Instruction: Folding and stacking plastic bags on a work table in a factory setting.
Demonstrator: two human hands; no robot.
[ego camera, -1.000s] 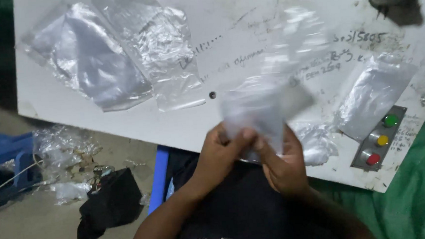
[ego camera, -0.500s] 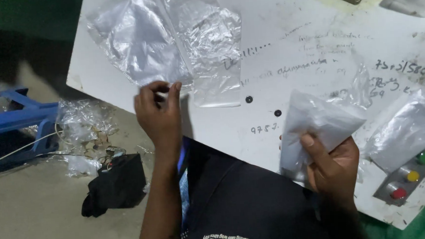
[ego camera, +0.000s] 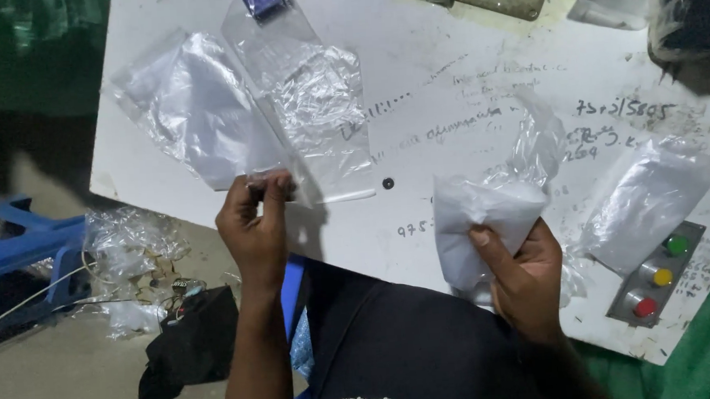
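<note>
both my hands on plastic bags over the white board (ego camera: 460, 48)

my left hand (ego camera: 253, 229) pinches the clear bag (ego camera: 197, 119) by its corner; my right hand (ego camera: 524, 267) grips a filled white bag (ego camera: 477, 217).

We have one view only, from the head, looking steeply down and forward past our own chest onto the near edge of the white tabletop (ego camera: 446, 81). It sits close, with the floor (ego camera: 57, 385) showing at left.
</note>
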